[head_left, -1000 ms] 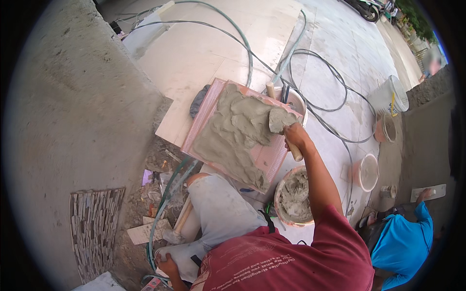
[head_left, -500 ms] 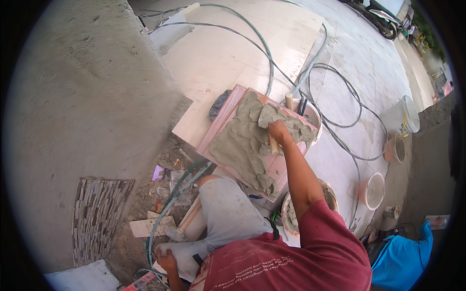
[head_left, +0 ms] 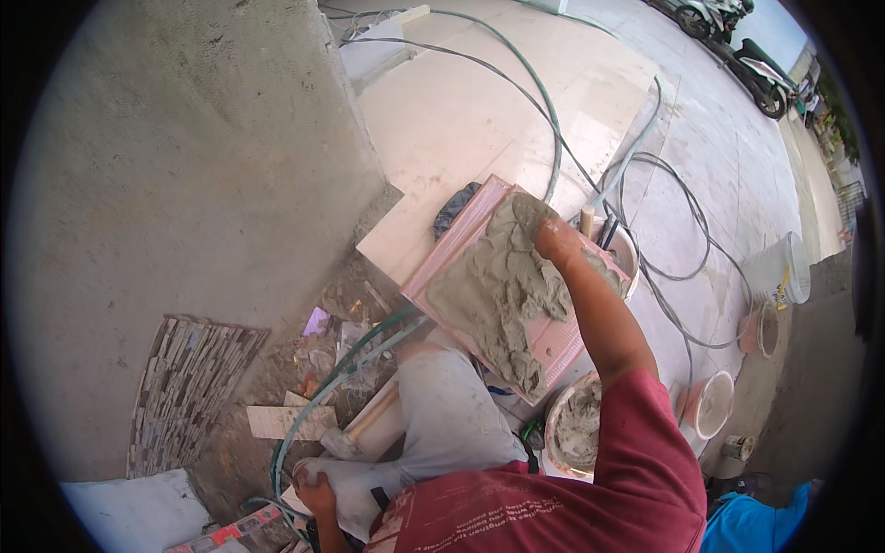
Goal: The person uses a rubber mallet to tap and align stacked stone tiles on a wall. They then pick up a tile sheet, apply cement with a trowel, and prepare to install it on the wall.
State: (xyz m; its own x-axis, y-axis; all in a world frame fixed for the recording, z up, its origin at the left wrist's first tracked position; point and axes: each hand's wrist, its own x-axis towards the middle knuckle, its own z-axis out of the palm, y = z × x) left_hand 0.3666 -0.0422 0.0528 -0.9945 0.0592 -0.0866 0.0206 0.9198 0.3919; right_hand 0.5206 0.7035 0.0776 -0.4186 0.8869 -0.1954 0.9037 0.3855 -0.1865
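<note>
My right hand (head_left: 560, 241) is closed round a trowel (head_left: 528, 210), whose blade is coated in mortar near the far corner of a tile. The hand hides its wooden handle. Thick grey mortar (head_left: 502, 276) lies in ridges over the pinkish, ribbed back of the tile (head_left: 560, 343). Part of the tile's right side shows through. Down at the lower left, my left hand (head_left: 317, 496) rests on my leg by the knee, thumb and fingers apart, with nothing seen in it.
A bucket of mortar (head_left: 579, 424) stands right of my leg; another bucket (head_left: 627, 263) is behind the tile. More buckets (head_left: 714, 405) line the right side. Hoses (head_left: 687, 263) coil across the floor. A hammer (head_left: 355, 433) lies left of my knee, near rubble and a rough wall (head_left: 203, 166).
My right hand has moved with the trowel toward the tile's far corner, baring more of its right side. The view has shifted. My left hand stays on my leg.
</note>
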